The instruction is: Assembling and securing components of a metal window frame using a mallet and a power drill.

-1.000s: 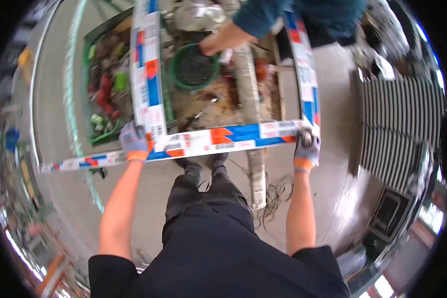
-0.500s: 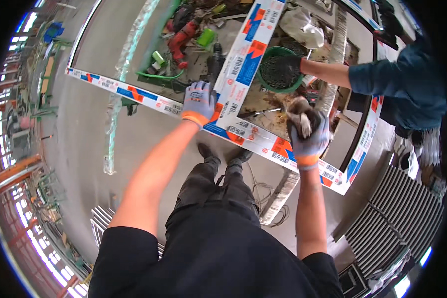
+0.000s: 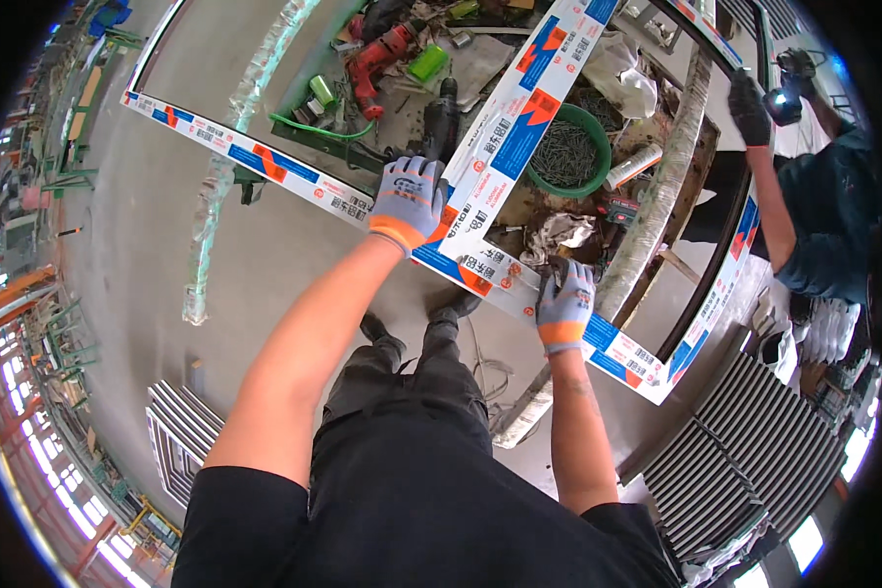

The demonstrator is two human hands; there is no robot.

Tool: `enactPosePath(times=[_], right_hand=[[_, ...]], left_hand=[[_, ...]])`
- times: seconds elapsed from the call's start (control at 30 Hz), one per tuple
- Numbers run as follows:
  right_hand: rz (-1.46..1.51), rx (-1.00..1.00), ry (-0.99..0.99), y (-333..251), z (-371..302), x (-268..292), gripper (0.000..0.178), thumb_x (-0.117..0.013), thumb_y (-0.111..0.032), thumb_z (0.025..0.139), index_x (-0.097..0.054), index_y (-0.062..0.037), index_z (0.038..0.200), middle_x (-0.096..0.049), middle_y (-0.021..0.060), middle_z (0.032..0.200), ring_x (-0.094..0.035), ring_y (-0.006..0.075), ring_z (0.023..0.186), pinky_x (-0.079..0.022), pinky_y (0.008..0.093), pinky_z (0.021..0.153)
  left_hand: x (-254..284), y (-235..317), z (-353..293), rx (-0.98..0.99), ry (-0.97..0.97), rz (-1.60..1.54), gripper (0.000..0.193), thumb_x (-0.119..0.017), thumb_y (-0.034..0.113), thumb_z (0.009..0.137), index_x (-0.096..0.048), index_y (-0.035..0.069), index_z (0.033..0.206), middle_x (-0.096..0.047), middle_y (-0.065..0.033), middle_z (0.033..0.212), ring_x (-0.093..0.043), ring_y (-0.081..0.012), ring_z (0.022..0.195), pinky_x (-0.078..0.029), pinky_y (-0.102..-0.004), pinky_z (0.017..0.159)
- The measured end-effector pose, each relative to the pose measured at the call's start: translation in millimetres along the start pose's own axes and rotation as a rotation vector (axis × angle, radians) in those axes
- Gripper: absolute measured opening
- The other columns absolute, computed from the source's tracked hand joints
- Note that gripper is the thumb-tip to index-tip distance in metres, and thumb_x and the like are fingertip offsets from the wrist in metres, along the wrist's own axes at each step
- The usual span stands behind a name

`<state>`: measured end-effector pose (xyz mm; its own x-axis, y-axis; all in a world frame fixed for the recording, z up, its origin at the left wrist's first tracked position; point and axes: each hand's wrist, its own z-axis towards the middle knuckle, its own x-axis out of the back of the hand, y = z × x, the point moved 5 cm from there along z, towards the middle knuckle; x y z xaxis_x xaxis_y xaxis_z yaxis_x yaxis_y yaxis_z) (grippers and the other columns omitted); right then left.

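Note:
A large window frame [image 3: 299,179], its bars wrapped in white, blue and orange printed film, lies across two padded supports. My left hand [image 3: 409,201], in a grey glove with an orange cuff, is closed over the near rail beside the crossbar [image 3: 519,113]. My right hand [image 3: 565,302], gloved alike, grips the same rail farther right, its fingertips over the far edge. Just beyond it lies a crumpled dirty rag [image 3: 557,238]. Past the left hand is a black drill [image 3: 441,122]. A green bowl of screws [image 3: 568,152] sits inside the frame opening.
On the right, a co-worker [image 3: 823,206] has one gloved hand at the frame's far side and a dark power tool [image 3: 792,88] in the other. A red drill [image 3: 377,64] lies among clutter. Stacked metal profiles [image 3: 745,441] stand at lower right; a cable [image 3: 495,377] is on the floor.
My right hand has let go of the rag and come down onto the near rail. The co-worker's hand has left the screw bowl and moved right to the frame's far side.

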<state>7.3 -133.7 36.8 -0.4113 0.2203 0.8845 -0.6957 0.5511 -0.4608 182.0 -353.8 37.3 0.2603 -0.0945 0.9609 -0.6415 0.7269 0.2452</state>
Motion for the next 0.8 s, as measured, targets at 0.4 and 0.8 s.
enactPosePath(times=[0.4,0.8], right_hand=[[0.192,0.413,0.187,-167,25,1,0.046,-0.069,-0.016,0.077,-0.055,-0.0027,0.118,-0.056,0.0186,0.119,-0.050,0.0377,0.113,-0.038,0.0465,0.099],[0.025,0.052,0.388,-123,-17,-49,0.037,-0.064,-0.020,0.081,-0.060,-0.0024,0.114,-0.060,0.0180,0.114,-0.052,0.0380,0.109,-0.039,0.0467,0.098]], left_hand=[[-11,-3,0,0.023,-0.097,-0.006,0.031,-0.052,0.028,0.088,-0.059,0.006,0.109,-0.058,-0.0141,0.110,-0.052,-0.0321,0.107,-0.038,-0.0431,0.095],[20,-21,-17,-0.109,0.244,-0.515,0.037,-0.060,0.022,0.083,-0.055,0.000,0.113,-0.055,-0.0186,0.113,-0.051,-0.0363,0.107,-0.037,-0.0476,0.095]])
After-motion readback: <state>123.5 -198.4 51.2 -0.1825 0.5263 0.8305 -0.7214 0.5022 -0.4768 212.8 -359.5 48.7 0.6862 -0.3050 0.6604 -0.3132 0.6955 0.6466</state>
